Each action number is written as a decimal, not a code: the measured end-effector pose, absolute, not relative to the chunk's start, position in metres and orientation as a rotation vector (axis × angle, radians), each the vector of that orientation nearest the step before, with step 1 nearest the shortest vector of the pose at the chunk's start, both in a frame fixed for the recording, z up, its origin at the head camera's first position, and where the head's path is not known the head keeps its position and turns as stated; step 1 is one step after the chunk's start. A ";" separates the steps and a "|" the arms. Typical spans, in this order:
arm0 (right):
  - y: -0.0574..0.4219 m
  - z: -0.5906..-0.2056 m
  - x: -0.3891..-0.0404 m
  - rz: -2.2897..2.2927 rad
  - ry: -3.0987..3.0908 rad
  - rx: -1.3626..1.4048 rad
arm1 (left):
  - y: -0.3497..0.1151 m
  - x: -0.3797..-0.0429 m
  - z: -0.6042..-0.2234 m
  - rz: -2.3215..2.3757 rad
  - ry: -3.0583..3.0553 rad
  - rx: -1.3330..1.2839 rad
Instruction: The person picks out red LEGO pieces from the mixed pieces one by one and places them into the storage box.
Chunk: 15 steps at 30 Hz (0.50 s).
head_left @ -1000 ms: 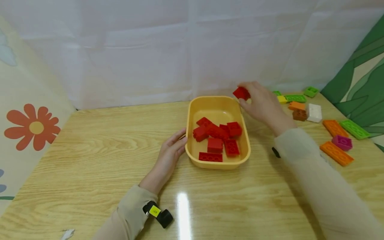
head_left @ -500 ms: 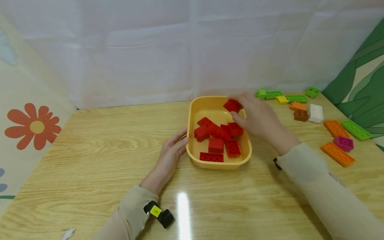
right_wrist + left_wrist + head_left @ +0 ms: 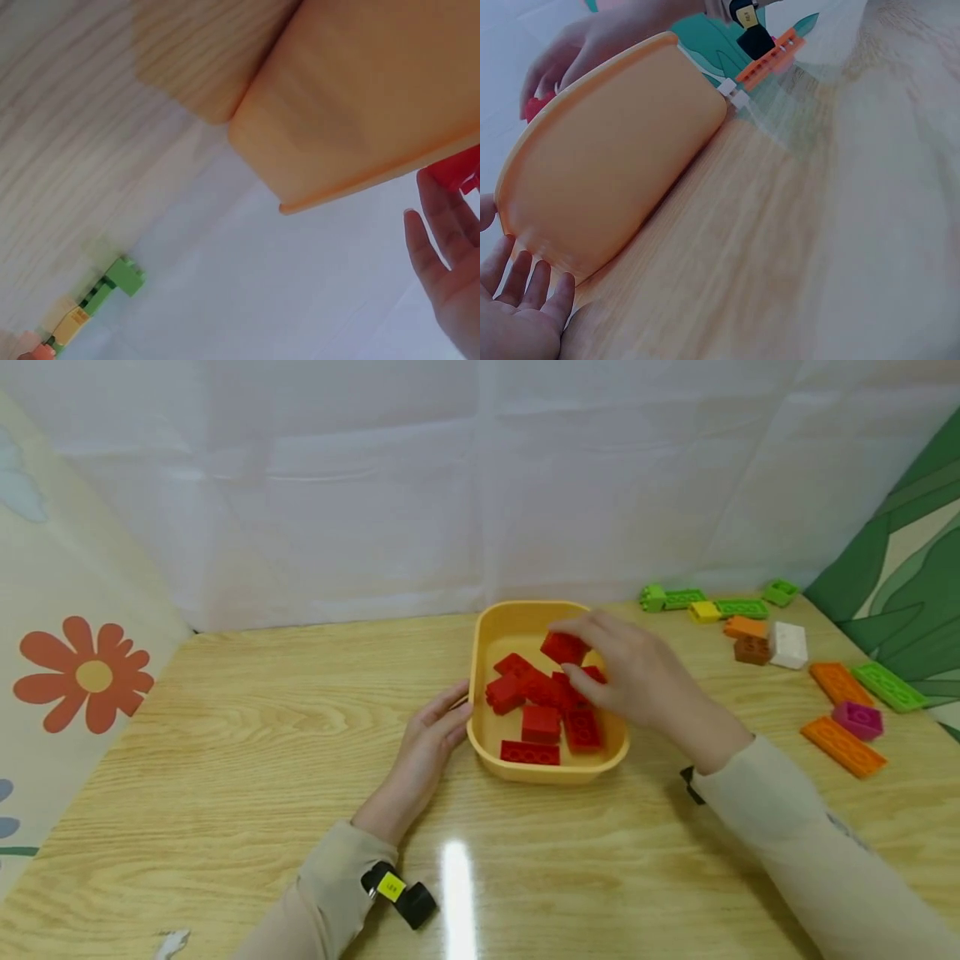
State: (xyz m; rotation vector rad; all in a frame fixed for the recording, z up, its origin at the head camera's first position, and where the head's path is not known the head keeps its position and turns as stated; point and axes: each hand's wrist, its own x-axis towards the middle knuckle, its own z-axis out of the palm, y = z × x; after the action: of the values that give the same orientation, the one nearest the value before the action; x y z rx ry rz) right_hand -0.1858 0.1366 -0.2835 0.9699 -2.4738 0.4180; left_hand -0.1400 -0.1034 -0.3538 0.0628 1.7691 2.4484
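Note:
Inside a yellow-orange bin [image 3: 489, 627] lie several red toy bricks [image 3: 542, 724]. My right hand [image 3: 637, 672] pinches another red brick [image 3: 564, 647] over the far right part of the bin, above the pile. In the right wrist view only part of that brick shows, at the fingertips beyond the bin's rim. My left hand [image 3: 423, 747] rests against the bin's left side. The left wrist view shows its fingers [image 3: 538, 289] lightly bent on the outer wall, with the thumb near the rim.
Loose bricks lie on the wooden table [image 3: 262, 760] at the right: a white brick [image 3: 788, 644], a brown brick [image 3: 752, 649], a magenta brick [image 3: 858, 720], orange plates [image 3: 843, 746] and green pieces [image 3: 891, 685]. A white sheet [image 3: 322, 502] hangs behind the table.
My right hand has carried the red brick left and down, from beyond the bin's far right corner to above the bricks inside. The left hand and the bin stay almost still.

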 end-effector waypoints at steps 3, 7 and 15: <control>0.132 -0.282 -0.181 0.415 -2.490 1.032 | -0.103 -0.140 -0.354 2.444 1.771 0.066; 0.123 -0.285 -0.177 0.396 -2.490 1.165 | -0.104 -0.140 -0.354 2.446 1.776 0.060; 0.111 -0.293 -0.167 0.363 -2.527 1.329 | -0.103 -0.141 -0.354 2.444 1.778 0.038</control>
State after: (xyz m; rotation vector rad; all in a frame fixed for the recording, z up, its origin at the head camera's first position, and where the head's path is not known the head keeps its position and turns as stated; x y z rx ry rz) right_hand -0.1674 0.1107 -0.2925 1.3294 -2.5266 0.3633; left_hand -0.1408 -0.1034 -0.3539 0.0376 1.7785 2.4442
